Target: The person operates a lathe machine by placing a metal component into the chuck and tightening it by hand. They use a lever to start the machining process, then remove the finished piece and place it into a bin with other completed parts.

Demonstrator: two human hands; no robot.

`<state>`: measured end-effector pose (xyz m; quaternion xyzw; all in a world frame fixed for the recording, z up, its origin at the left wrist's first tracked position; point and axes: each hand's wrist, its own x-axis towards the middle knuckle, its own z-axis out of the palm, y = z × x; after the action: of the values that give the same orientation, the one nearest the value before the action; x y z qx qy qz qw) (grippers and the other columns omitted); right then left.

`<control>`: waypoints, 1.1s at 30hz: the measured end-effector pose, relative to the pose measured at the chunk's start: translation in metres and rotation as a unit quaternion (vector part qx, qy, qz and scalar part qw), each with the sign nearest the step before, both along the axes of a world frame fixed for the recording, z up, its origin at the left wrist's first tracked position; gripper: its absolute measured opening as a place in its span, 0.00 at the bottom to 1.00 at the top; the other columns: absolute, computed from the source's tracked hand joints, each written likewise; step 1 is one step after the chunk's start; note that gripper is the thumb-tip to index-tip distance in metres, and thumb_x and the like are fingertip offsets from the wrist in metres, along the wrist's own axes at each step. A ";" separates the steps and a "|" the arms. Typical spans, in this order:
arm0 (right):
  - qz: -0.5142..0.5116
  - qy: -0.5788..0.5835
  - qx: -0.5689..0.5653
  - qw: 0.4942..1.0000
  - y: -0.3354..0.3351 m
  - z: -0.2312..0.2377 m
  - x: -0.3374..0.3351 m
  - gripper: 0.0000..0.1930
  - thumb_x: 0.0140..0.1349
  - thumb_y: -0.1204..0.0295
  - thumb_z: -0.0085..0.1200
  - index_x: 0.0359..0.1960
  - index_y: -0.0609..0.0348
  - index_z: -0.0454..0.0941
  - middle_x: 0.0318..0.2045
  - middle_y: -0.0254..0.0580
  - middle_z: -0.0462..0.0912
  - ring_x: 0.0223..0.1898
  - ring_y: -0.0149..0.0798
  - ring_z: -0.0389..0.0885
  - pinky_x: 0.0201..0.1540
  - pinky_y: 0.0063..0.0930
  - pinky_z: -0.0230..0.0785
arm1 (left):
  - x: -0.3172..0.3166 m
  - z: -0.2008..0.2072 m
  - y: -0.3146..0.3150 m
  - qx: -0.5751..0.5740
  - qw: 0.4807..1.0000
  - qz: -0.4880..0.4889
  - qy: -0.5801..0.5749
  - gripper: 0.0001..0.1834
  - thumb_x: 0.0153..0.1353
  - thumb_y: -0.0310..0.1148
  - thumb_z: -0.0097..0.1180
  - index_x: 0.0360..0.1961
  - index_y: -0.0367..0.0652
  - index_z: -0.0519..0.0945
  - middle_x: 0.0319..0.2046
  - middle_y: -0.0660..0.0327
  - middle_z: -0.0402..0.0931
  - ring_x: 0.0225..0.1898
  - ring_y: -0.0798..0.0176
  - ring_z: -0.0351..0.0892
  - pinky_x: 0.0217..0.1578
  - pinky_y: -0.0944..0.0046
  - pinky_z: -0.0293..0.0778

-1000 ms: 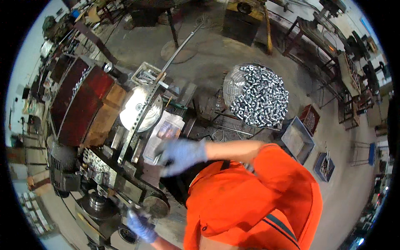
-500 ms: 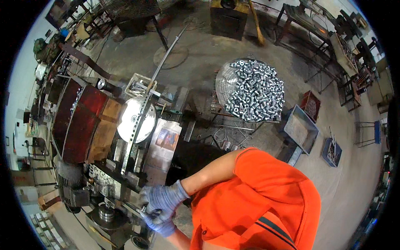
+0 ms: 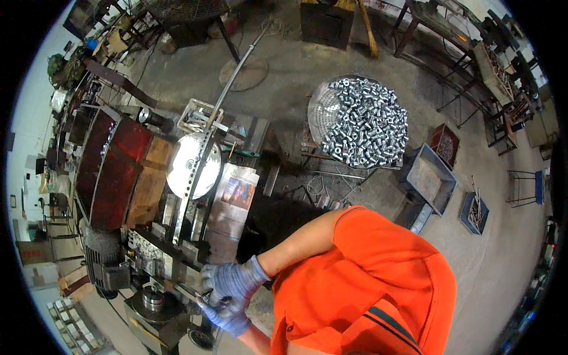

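Two gloved hands meet below and slightly right of the polished metal disc (image 3: 180, 167), which serves as landmark. Right hand (image 3: 232, 280), uppermost of the pair, has its fingers curled inward; left hand (image 3: 229, 318), just beneath, reaches up to meet it. One small metallic piece (image 3: 207, 295) appears at the fingertips, below the disc, too small and too far covered to identify; whether either hand grips it cannot be told. One metal bar (image 3: 187, 290) runs up to the fingers. Across the disc passes one slotted strip (image 3: 194, 178), pierced by a row of holes. Immediately right of the disc lies one paper sheet (image 3: 229, 214) bearing one coloured picture; just above stands one pale crate (image 3: 183, 122) of metal parts. Left of the disc are one red bin (image 3: 113, 192) and, lower, one motor (image 3: 104, 255). Well to the right of the disc, one round perforated tray (image 3: 321, 112) carries a heap of metal cylinders (image 3: 370, 125), too numerous to count. Farther right of the disc are three containers: one grey-blue tub (image 3: 431, 177), one red box (image 3: 439, 141) and one small blue box (image 3: 471, 223) with rods.
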<state>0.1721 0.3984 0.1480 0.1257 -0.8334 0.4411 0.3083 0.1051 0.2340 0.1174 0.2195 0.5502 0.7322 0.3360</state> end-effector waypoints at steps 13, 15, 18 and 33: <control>0.014 0.012 0.001 1.000 -0.002 -0.002 -0.001 0.14 0.42 0.57 0.54 0.24 0.53 0.77 0.41 0.42 0.75 0.42 0.51 0.69 0.44 0.44 0.63 | -0.001 -0.015 -0.006 -0.252 0.916 0.098 0.296 0.30 0.52 0.44 0.56 0.57 0.53 0.63 0.57 0.60 0.61 0.59 0.70 0.58 0.65 0.45 0.45; 0.016 -0.011 0.023 1.000 0.004 0.001 0.000 0.16 0.43 0.54 0.55 0.24 0.53 0.77 0.40 0.44 0.74 0.42 0.52 0.69 0.44 0.44 0.62 | 0.010 0.009 0.019 -0.091 0.974 0.176 0.113 0.26 0.59 0.45 0.48 0.55 0.42 0.67 0.52 0.56 0.68 0.53 0.62 0.66 0.57 0.54 0.58; 0.010 0.007 0.035 0.999 -0.006 0.002 0.000 0.19 0.45 0.50 0.55 0.24 0.53 0.77 0.38 0.47 0.74 0.41 0.54 0.68 0.43 0.46 0.62 | 0.022 0.040 0.026 0.012 0.986 0.156 -0.060 0.23 0.63 0.43 0.44 0.52 0.36 0.70 0.48 0.55 0.72 0.49 0.61 0.70 0.50 0.59 0.66; 0.172 -0.078 0.290 0.938 -0.018 0.049 -0.043 0.23 0.52 0.47 0.49 0.33 0.55 0.81 0.37 0.52 0.75 0.42 0.53 0.71 0.50 0.47 0.59 | -0.009 0.070 -0.039 -0.257 0.941 0.188 0.114 0.17 0.59 0.41 0.54 0.36 0.36 0.78 0.20 0.62 0.75 0.25 0.72 0.71 0.28 0.68 0.69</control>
<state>0.1291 0.3802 0.1967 0.3165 -0.9121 0.2354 0.1121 0.0961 0.1945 0.1872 0.1001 0.7856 0.5856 0.1728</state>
